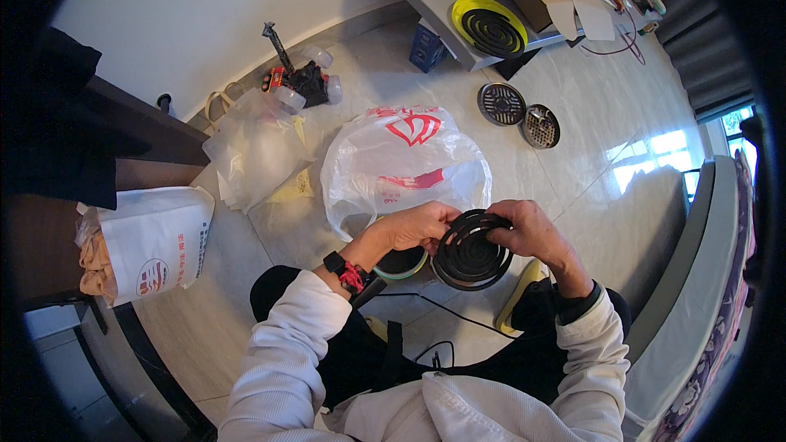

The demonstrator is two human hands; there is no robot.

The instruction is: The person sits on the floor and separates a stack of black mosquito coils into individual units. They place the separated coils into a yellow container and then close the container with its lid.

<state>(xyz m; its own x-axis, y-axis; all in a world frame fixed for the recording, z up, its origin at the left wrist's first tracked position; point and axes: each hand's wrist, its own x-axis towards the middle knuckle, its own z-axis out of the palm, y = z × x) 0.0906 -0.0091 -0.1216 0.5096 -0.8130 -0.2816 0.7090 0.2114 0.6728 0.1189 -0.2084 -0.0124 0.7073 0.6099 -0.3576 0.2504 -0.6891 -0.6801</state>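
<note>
A black spiral mosquito coil (472, 255) is held between my two hands above the floor, in front of my knees. At its upper left edge, my left hand (419, 227) has its fingers closed on the rim. My right hand (524, 231) grips it from the upper right, thumb on top. More than one coil may be layered there; I cannot tell. Partly hidden behind my left wrist is a round container (403, 262) with a pale green rim and dark contents. Just beyond my hands lies a crumpled clear plastic bag (352, 160) with red print.
More black coils lie on a yellow plate (463, 6) at the desk (434, 12) edge. Two round metal coil holders (501, 104) sit on the floor. To the left are a translucent bag (254, 147) and a white bag (164, 233). A bed (684, 278) stands at right.
</note>
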